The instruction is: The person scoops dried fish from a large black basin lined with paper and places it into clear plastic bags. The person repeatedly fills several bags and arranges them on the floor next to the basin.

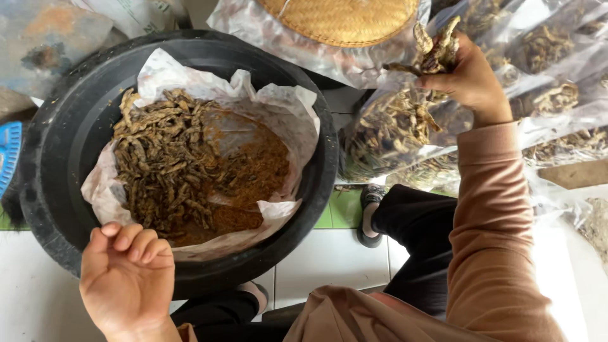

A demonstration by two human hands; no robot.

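Note:
My right hand (470, 77) is raised at the upper right, closed on a bunch of dried brown root pieces (433, 50) above an open clear plastic bag (398, 130) full of the same pieces. My left hand (126, 275) rests at the near rim of a large black basin (57, 164), fingers loosely curled, holding nothing. Inside the basin lies white paper (278, 104) with a heap of dried root pieces (164, 164) on its left and brown powder (263, 168) on its right.
A woven bamboo lid (342, 19) under plastic lies at the top. More clear bags of dried pieces (557, 95) stack at the right. My dark trousers and sandalled foot (370, 215) are on white floor tiles (329, 256). A blue object (9, 155) shows at the left edge.

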